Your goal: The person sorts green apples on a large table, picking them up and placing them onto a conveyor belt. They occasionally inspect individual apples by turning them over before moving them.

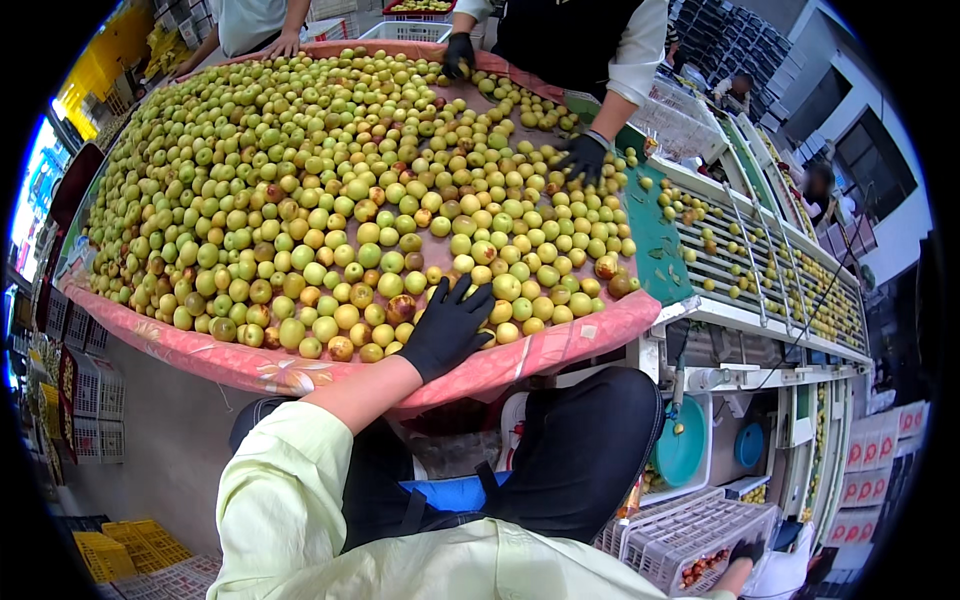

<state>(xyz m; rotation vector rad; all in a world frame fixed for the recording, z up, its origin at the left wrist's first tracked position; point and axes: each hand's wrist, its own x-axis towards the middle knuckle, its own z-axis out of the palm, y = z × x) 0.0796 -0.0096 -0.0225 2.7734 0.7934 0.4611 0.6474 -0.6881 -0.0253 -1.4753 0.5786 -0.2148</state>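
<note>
My left hand (448,328), in a black glove, lies palm down on the near edge of a broad heap of small yellow-green fruit (300,195) that look like jujubes. Its fingers are spread over the fruit and nothing shows in its grasp. Some of the fruit bear reddish-brown patches. They lie on a table with a padded pink floral cloth rim (225,360). Far down at the lower right, my right hand (748,551), in a dark glove, is over a pale plastic crate (652,544) beside reddish fruit (703,568). Whether it holds anything is unclear.
Across the table, a co-worker's black-gloved hands (586,156) touch the fruit; another person's bare hand (283,43) rests at the rim. A green chute (652,232) leads right onto a roller conveyor (757,259). Below stands a turquoise basin (684,442). Yellow crates (142,544) lie lower left.
</note>
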